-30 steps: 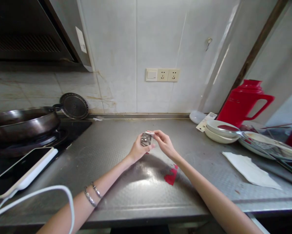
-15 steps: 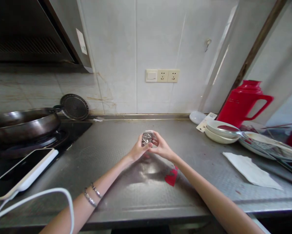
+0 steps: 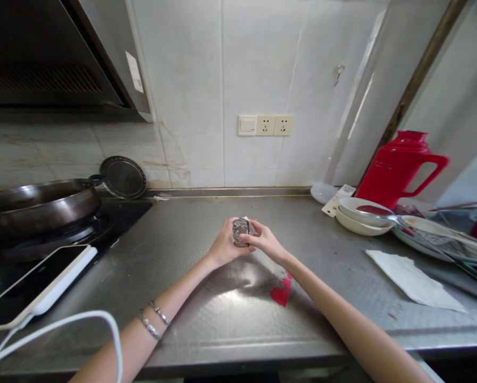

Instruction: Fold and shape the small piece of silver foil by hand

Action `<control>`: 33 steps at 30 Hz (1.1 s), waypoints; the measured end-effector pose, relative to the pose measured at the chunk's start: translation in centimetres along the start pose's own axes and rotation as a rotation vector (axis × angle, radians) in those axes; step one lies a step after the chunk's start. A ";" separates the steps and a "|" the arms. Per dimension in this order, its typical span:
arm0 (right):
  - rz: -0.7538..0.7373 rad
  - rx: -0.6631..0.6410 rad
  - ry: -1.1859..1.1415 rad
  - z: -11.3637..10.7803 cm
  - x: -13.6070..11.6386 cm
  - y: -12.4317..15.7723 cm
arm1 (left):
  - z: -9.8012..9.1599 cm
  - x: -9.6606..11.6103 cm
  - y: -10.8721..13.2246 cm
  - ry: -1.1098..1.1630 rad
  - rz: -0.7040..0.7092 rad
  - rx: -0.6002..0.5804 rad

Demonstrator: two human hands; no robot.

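Above the middle of the steel counter point(image 3: 190, 255), my left hand point(image 3: 224, 247) grips a small shiny, silvery packet point(image 3: 240, 232). My right hand point(image 3: 264, 242) meets it from the right, fingers pinched on the packet's top edge where a bit of white shows. Both hands are closed around the packet and hover just above the countertop. Two bracelets point(image 3: 154, 319) sit on my left wrist.
A dark wok point(image 3: 34, 205) sits on the stove at left, a round lid point(image 3: 123, 177) leaning behind it. A phone point(image 3: 34, 282) with white cable lies front left. At right are a red jug point(image 3: 398, 165), stacked bowls point(image 3: 360, 215), plates, a white paper point(image 3: 413, 279), and a red scrap point(image 3: 281, 292).
My right hand, which held a white strip just above the packet, has come down onto it. Both hands have closed together on the packet and dropped slightly.
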State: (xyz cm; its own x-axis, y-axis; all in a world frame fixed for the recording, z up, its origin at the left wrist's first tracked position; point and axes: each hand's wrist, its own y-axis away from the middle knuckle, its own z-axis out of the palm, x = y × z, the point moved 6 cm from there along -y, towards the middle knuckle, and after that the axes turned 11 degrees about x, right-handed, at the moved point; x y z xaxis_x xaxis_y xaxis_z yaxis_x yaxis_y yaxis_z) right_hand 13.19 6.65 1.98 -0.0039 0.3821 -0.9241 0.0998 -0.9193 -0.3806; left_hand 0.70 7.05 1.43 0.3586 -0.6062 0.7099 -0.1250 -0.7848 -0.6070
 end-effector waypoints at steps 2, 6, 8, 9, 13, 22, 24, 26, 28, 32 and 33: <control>0.082 -0.011 -0.085 -0.1 0.5 -0.1 | -0.1 0.4 0.0 0.015 0.028 0.017; 0.310 0.060 -0.253 -0.8 1.6 -0.4 | -0.4 1.3 0.1 -0.015 0.078 0.041; 0.329 0.101 -0.211 -1.3 1.5 -0.6 | -0.5 1.5 0.2 -0.022 0.076 0.036; 0.316 0.116 -0.174 -1.6 1.4 -0.7 | -0.4 1.6 0.2 -0.023 0.066 0.029; 0.189 0.176 -0.029 -2.9 0.5 -1.4 | 0.1 1.1 0.6 -0.005 -0.025 -0.021; -0.317 0.161 0.302 -1.9 -2.8 -0.1 | 0.8 0.3 0.9 0.063 -0.065 -0.009; -0.428 0.142 0.343 -1.2 -3.6 0.8 | 0.9 0.4 0.8 0.086 -0.039 -0.007; -0.536 0.094 0.362 -0.5 -4.1 1.5 | 0.9 0.4 0.8 0.112 -0.014 -0.007; -0.568 0.075 0.368 -0.3 -4.0 1.6 | 0.9 0.4 0.9 0.107 -0.015 0.002; -0.427 0.180 0.339 -1.6 -2.8 0.6 | 0.9 0.4 1.2 0.054 -0.080 -0.004; -0.408 0.205 0.327 -1.9 -2.7 0.5 | 0.9 0.5 1.3 0.053 -0.091 -0.003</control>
State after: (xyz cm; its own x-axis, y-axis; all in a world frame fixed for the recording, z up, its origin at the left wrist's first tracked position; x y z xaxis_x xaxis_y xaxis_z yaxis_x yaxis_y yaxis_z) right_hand 15.17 5.39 4.33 0.3104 0.6895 -0.6544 -0.0404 -0.6782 -0.7338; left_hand 1.58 5.87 0.67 0.3193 -0.5381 0.7800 -0.0966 -0.8373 -0.5381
